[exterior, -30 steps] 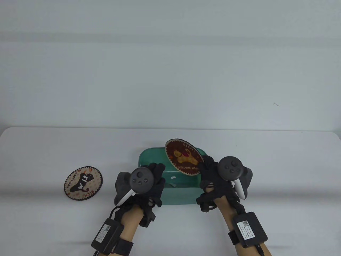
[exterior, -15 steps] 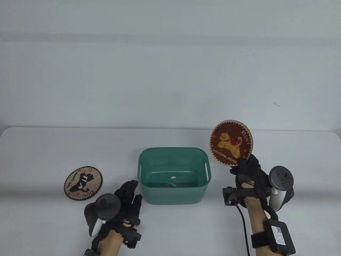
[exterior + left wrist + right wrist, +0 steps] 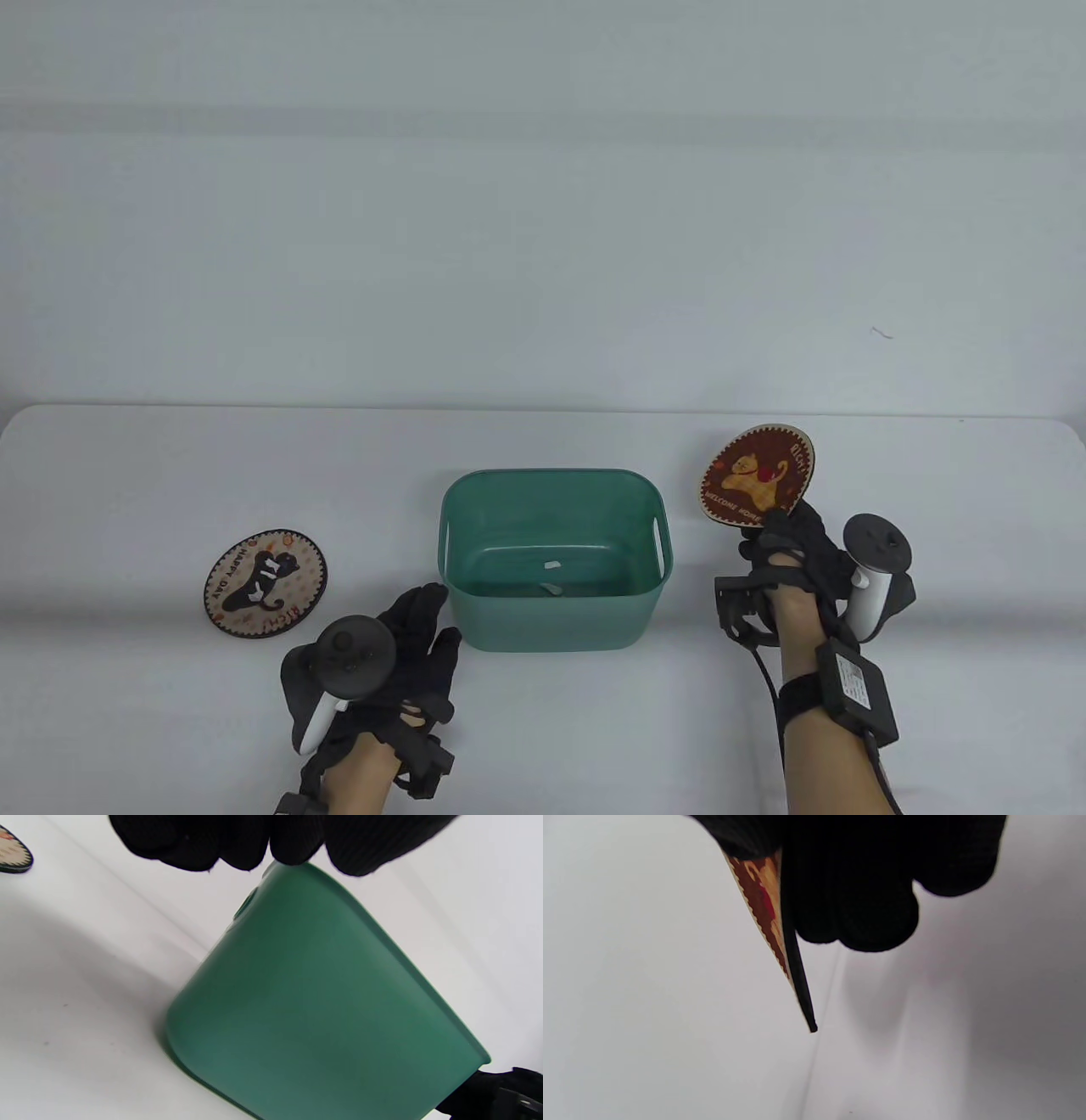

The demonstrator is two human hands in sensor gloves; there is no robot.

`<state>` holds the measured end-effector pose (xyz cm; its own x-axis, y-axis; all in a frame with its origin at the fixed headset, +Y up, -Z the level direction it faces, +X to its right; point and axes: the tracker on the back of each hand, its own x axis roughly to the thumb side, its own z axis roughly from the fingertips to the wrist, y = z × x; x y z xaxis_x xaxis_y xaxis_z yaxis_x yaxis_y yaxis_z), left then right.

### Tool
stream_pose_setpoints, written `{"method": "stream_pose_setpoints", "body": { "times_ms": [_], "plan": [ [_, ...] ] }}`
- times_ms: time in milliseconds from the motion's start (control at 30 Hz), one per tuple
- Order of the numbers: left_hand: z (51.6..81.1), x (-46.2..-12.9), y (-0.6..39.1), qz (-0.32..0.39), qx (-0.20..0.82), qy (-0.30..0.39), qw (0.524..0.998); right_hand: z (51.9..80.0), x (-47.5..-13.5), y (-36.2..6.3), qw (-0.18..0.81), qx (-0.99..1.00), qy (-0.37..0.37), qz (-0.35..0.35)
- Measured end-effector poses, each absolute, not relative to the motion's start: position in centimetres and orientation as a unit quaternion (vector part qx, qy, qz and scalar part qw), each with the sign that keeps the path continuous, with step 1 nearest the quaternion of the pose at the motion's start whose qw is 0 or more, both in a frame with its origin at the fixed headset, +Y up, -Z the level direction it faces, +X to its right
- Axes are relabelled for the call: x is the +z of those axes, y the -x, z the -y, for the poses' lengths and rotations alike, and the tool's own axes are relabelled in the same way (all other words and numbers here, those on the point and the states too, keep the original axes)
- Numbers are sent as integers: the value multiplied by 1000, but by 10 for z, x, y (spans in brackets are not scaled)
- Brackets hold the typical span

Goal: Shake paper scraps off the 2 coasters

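My right hand (image 3: 785, 531) pinches the lower edge of a round brown coaster (image 3: 758, 475) with an orange cat, holding it tilted above the table to the right of the green bin (image 3: 553, 637). In the right wrist view that coaster (image 3: 763, 910) shows nearly edge-on between my gloved fingers (image 3: 857, 899). A second round coaster (image 3: 265, 582) with a black cat lies flat at the left, with small white scraps on it. My left hand (image 3: 420, 620) is open, fingers straight, beside the bin's near left corner; its fingertips (image 3: 292, 844) hang just above the bin wall (image 3: 314, 1005).
White paper scraps (image 3: 551, 567) lie on the bin's floor. The white table (image 3: 127, 696) ends at a far edge against a pale wall. The black-cat coaster's edge (image 3: 12, 857) shows at the left wrist view's top left corner.
My right hand carried the brown coaster from over the bin to its right and has lowered it there. My left hand let go of the bin's rim and drew back to the near left.
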<state>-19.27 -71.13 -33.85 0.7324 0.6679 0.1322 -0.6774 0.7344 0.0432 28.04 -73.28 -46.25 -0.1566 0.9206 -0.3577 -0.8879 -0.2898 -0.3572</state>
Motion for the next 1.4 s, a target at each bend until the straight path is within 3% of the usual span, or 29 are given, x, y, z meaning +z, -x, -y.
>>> {"method": "stream_pose_setpoints", "body": {
  "times_ms": [233, 533, 800, 1000, 1200, 1400],
  "plan": [
    [716, -344, 194, 50, 355, -22, 933, 769, -477, -281, 590, 756, 282, -5],
    [721, -348, 195, 44, 346, -4, 937, 778, -484, -282, 562, 774, 290, -35],
    [716, -346, 192, 54, 356, -11, 933, 766, -473, -279, 473, 828, 294, -73],
    [713, -341, 184, 77, 361, -13, 929, 743, -442, -286, 480, 836, 265, -10],
    [707, -333, 178, 100, 378, -27, 920, 712, -403, -276, 500, 845, 182, 53],
    [712, -333, 179, 99, 385, -23, 917, 689, -369, -246, 498, 863, 71, 55]
  ]
}}
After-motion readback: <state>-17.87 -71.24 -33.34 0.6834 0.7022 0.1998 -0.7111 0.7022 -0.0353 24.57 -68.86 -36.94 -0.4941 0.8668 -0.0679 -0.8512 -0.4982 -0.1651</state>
